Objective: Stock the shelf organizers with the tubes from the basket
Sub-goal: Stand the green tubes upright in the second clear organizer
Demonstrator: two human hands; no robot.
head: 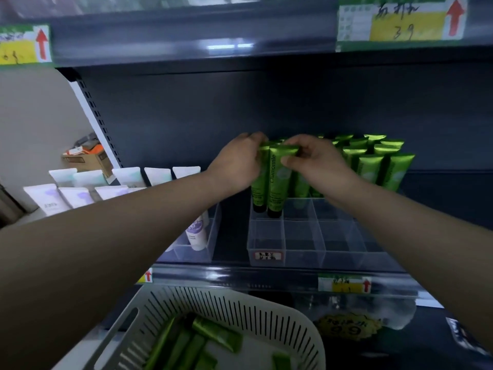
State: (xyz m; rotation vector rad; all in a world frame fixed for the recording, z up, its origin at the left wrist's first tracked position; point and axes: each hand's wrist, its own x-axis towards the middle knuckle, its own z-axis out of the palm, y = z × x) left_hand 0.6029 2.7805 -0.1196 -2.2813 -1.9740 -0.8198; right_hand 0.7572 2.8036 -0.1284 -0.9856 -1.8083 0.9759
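Observation:
Two green tubes [276,180] stand cap-down in the left column of a clear divided organizer [304,244] on the shelf. My left hand [237,164] pinches the top of the left tube, and my right hand [312,158] pinches the crimped top of the front tube. More green tubes [373,164] fill the organizer's back rows to the right. A white slotted basket [266,316] below the shelf holds several loose green tubes [216,335].
A second clear organizer [202,247] to the left holds white and lavender tubes [80,193]. The dark shelf edge [240,276] carries yellow price labels. A cardboard box [85,158] sits beyond the shelf's left end. The upper shelf overhangs closely.

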